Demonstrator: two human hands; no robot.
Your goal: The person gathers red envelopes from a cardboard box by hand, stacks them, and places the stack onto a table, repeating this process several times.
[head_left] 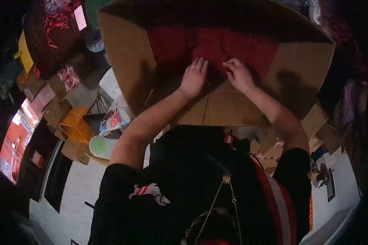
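A large open cardboard box (129, 49) stands before me, with dark red, soft-looking material (208, 43) inside; I cannot make out what kind of items it is. My left hand (194, 77) lies flat on the near edge of the red material, its fingers stretched out side by side. To its right, my right hand (240, 76) is over the same material with bent fingers, the thumb apart from them. Nothing shows in either hand. The near flap (225, 108) of the box runs beneath my wrists.
At the left are an orange crate (75, 124), a white plastic bag (117, 116), a round green mesh item (97, 145) and several smaller cardboard boxes (75, 152). More cardboard (315, 120) stands at the right. Pale floor (77, 196) shows at the lower left.
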